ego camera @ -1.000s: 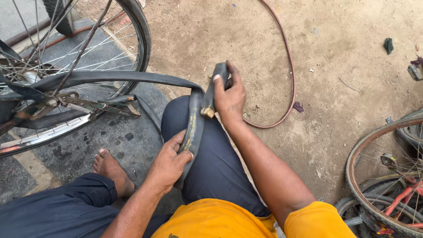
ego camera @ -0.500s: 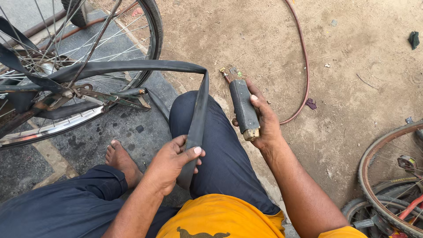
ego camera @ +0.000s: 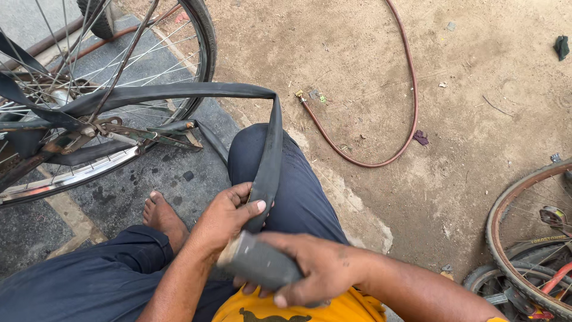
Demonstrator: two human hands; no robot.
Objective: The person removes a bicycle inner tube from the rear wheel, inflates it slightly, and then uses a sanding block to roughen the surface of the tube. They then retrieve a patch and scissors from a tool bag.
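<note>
The black inner tube [ego camera: 269,161] drapes over the knee, pinched in the left hand [ego camera: 223,217]. Just beside it, the right hand [ego camera: 316,271] grips a grey cylindrical tool [ego camera: 256,262]. I'd keep the tube taut and flat. Beyond the hands lie a bicycle wheel [ego camera: 119,89] and a red hose [ego camera: 381,119].

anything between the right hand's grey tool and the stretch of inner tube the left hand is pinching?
Nothing visible. The right hand holds the grey tool with its end right beside the left hand, which pinches the black inner tube over the knee. Whether the tool's tip touches the tube cannot be told.
</note>
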